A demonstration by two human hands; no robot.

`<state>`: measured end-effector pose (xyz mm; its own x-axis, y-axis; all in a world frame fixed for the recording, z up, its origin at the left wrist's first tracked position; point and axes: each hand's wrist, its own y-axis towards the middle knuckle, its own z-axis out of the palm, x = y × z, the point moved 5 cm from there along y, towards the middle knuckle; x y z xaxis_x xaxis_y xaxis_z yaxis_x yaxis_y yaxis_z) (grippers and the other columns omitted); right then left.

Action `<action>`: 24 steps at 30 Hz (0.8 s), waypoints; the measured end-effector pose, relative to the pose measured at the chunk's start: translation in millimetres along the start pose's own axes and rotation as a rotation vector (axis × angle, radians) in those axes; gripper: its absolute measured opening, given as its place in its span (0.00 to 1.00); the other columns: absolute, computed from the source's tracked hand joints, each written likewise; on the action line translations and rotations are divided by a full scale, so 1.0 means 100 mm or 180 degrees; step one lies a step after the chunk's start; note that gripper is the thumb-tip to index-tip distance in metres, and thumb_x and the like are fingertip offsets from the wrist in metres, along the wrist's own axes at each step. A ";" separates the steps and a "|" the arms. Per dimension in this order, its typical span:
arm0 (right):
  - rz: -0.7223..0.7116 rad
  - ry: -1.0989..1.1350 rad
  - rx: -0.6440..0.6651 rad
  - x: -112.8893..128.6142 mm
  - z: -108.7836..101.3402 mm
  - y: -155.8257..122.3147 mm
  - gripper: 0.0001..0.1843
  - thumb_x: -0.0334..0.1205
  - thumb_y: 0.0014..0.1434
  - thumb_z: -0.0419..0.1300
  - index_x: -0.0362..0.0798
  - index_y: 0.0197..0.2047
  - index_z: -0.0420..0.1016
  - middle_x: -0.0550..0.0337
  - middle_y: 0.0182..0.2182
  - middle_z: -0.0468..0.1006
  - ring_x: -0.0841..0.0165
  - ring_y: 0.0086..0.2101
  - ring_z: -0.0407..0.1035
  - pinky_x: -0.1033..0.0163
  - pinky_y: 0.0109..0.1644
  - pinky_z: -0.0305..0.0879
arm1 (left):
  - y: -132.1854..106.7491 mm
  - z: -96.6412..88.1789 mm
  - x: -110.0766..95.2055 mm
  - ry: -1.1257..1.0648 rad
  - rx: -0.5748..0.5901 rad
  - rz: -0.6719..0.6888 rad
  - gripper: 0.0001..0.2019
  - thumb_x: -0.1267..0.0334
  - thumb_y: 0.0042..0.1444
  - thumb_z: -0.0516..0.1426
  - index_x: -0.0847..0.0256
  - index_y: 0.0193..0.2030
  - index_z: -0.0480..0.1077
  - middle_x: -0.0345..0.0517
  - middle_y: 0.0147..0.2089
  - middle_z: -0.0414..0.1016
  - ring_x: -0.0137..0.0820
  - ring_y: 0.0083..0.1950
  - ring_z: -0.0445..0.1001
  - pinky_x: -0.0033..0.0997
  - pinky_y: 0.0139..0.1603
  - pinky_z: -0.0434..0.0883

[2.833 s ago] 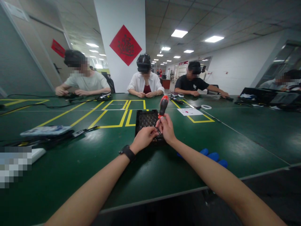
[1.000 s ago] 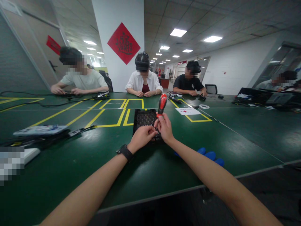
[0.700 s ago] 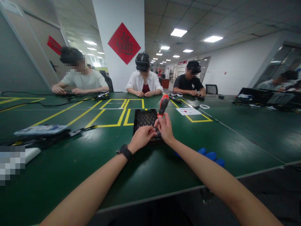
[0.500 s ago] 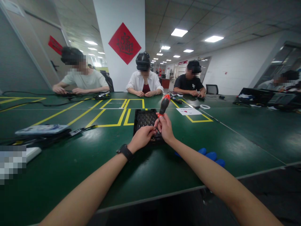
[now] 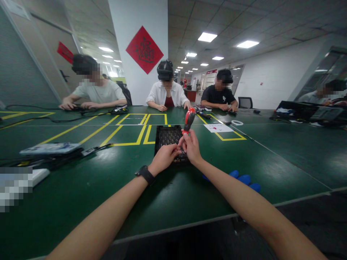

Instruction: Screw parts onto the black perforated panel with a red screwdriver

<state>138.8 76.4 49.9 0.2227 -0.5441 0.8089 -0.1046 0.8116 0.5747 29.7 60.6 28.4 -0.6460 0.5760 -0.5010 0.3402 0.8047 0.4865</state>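
screwdriver (image 5: 189, 121) clamped in right hand (image 5: 192, 147), handle up, over near end of black tray (image 5: 158, 138) on table (image 5: 273, 166). left hand (image 5: 166, 154) close beside the shaft; its grip cannot be told. work judged under way; completed and outstanding portions obscured by hands.

Across the table: co-worker in white shirt (image 5: 154, 94) has parted hands. Both lay together in front until half a second ago; now the co-worker's left hand (image 5: 187, 105) reaches out, seen just past the screwdriver handle (image 5: 189, 121). Handle itself, in the wearer's right hand (image 5: 192, 147), shows another face: mostly dark half a second ago, now red down one side, leaning a little less.

Black-shirted co-worker (image 5: 217, 95): arm stretched sideways 2.8 s ago, now drawn in, hands close together. Background figure standing behind then, now out of sight.
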 end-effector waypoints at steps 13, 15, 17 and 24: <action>0.0094 -0.0009 0.0049 -0.01 0.01 -0.01 0.15 0.48 0.60 0.47 0.46 0.44 0.62 0.70 0.17 0.66 0.80 0.13 0.52 0.73 0.16 0.47 | 0.00 -0.03 -0.03 -0.0102 -0.0059 -0.0045 0.10 0.57 0.50 0.59 0.61 0.30 0.66 0.38 0.27 0.71 0.26 0.27 0.67 0.24 0.29 0.59; 0.0075 -0.0022 0.0048 0.01 0.01 -0.01 0.15 0.48 0.60 0.47 0.47 0.44 0.62 0.70 0.17 0.66 0.80 0.13 0.52 0.73 0.16 0.48 | 0.00 -0.02 -0.03 -0.0037 -0.0059 -0.0027 0.11 0.56 0.48 0.60 0.62 0.28 0.66 0.39 0.26 0.71 0.26 0.26 0.66 0.25 0.29 0.59; 0.0053 -0.0010 0.0050 0.02 0.02 -0.02 0.14 0.47 0.60 0.47 0.47 0.43 0.62 0.70 0.17 0.66 0.80 0.13 0.52 0.73 0.16 0.48 | 0.00 -0.02 -0.02 0.0026 -0.0074 -0.0004 0.12 0.55 0.48 0.60 0.62 0.27 0.66 0.39 0.26 0.71 0.26 0.26 0.66 0.25 0.28 0.58; 0.0046 0.0034 0.0023 -0.01 0.00 0.00 0.14 0.48 0.60 0.47 0.47 0.43 0.61 0.71 0.17 0.65 0.81 0.12 0.50 0.74 0.14 0.44 | 0.00 0.01 0.03 -0.0122 -0.0038 0.0047 0.09 0.58 0.51 0.58 0.63 0.30 0.69 0.40 0.28 0.72 0.27 0.28 0.67 0.24 0.30 0.59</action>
<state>138.2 76.9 48.9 0.2314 -0.5301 0.8158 -0.1149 0.8178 0.5639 28.1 62.5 26.4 -0.6142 0.5931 -0.5205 0.3413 0.7944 0.5025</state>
